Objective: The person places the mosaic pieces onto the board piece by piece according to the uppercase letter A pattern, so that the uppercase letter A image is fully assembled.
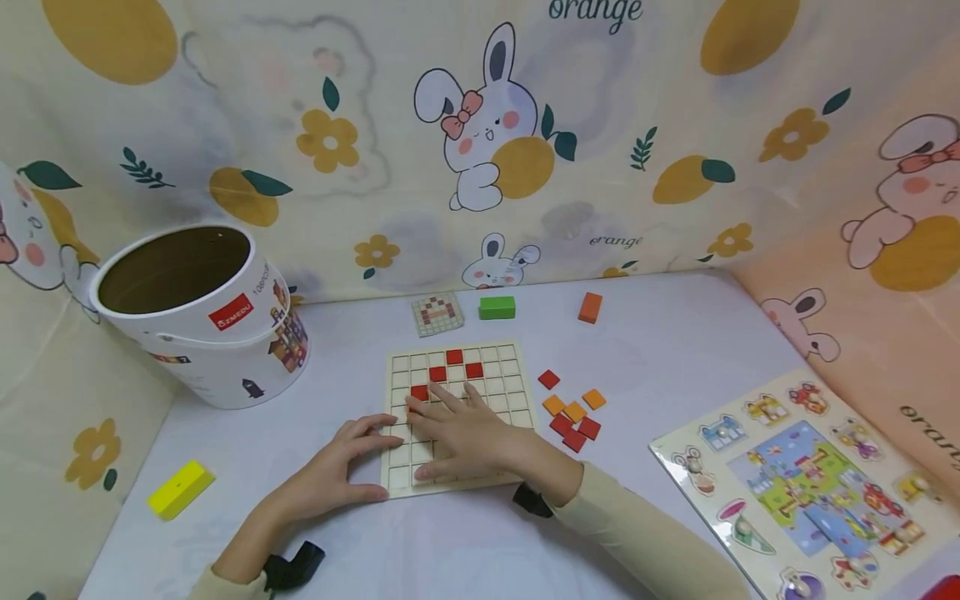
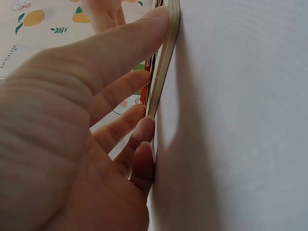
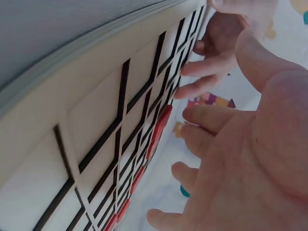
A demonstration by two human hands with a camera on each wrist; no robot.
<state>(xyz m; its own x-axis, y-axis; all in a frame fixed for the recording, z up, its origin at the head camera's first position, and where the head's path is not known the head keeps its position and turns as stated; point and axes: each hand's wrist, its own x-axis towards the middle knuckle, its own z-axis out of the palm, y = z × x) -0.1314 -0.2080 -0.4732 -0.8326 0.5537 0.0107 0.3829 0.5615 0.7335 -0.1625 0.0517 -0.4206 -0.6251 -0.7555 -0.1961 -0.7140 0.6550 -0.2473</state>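
Note:
A pale wooden grid board (image 1: 502,400) lies on the table with several red square tiles (image 1: 454,357) set in its upper cells. The left hand (image 1: 330,471) rests its fingertips and thumb on the board's left edge; in the left wrist view the thumb (image 2: 120,48) touches the edge. Over the board's middle the right hand (image 1: 472,437) spreads its fingers, their tips near the red tiles. In the right wrist view the fingers (image 3: 211,118) extend beside the grid; whether they touch a tile is hidden. Loose red tiles (image 1: 573,440) and orange tiles (image 1: 594,399) lie right of the board.
Behind the board are a small pattern card (image 1: 437,313), a green block (image 1: 497,307) and an orange block (image 1: 590,307). A white bucket (image 1: 225,358) stands left, above a yellow block (image 1: 181,490). To the right lies a picture puzzle board (image 1: 712,492).

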